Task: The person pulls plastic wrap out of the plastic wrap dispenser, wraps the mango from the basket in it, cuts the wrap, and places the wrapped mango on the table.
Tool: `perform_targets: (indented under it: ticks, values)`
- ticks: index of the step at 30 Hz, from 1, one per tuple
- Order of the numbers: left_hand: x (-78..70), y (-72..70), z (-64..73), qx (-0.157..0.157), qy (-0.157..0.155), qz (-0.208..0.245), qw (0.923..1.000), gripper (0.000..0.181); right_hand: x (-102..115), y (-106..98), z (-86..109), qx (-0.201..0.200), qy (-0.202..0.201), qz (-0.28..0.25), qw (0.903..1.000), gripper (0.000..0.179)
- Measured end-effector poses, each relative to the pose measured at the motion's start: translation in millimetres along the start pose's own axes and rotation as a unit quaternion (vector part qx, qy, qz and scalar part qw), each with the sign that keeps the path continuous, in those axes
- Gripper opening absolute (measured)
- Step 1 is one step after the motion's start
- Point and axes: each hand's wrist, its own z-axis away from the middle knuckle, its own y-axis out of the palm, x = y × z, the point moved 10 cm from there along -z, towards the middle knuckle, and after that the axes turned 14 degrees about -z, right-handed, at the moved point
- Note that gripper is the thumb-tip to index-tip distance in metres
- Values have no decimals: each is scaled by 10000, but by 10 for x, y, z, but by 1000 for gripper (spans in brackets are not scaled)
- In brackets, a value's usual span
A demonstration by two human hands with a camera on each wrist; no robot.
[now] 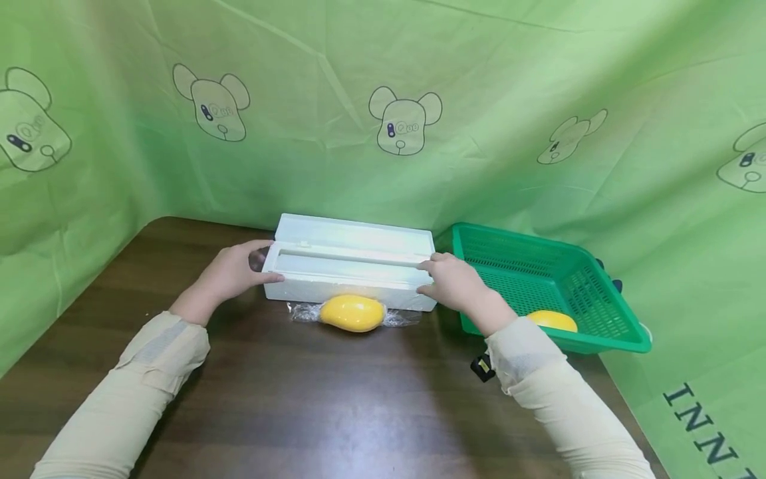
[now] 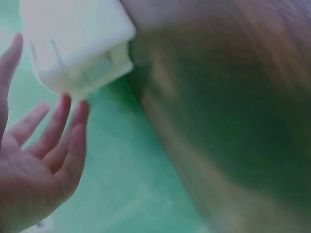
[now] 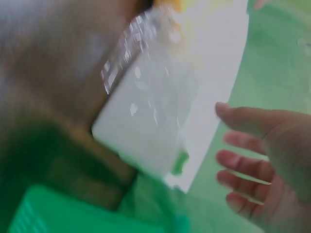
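Observation:
A long white box [image 1: 353, 291], which looks like a cling film dispenser, lies crosswise on the table with its lid [image 1: 356, 234] raised at the back. My left hand [image 1: 242, 267] is at its left end, thumb by the front edge; in the left wrist view the fingers [image 2: 58, 126] are spread beside the box's end. At the opposite end is my right hand [image 1: 451, 281], whose fingers [image 3: 243, 165] are loosely extended in the right wrist view; contact there is unclear. Against the box's front lies a yellow mango-shaped fruit [image 1: 353, 313] wrapped in clear film, ends twisted outward.
To the right stands a green plastic basket [image 1: 550, 293] with another yellow fruit [image 1: 553, 320] inside. A small black object [image 1: 482, 367] lies by the right sleeve. Green printed cloth [image 1: 323, 133] hangs behind and around the brown wooden table [image 1: 335, 412].

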Motion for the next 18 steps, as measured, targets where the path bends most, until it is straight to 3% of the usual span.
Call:
perform_targets:
  ticks: [3, 6, 9, 13, 18]
  values:
    - [-178, -143, 15, -601, 147, -276, 9977, 63, 211, 44, -26, -495, -628, -49, 9968, 43]
    - [-401, -169, 35, -986, 510, -312, 9933, 45, 373, 117, -45, -890, -1143, -99, 9894, 33]
    - [-632, -65, 50, -1024, 1090, -265, 9884, 35, 474, 204, -54, -1137, -1521, -128, 9817, 24]
    - [-850, 125, 87, -1039, 1780, -599, 9767, 35, 531, 280, -67, -1368, -1796, -270, 9738, 16]
    - [-931, 222, 110, -1222, 2113, -968, 9649, 34, 544, 319, -90, -1568, -1900, -365, 9685, 9]
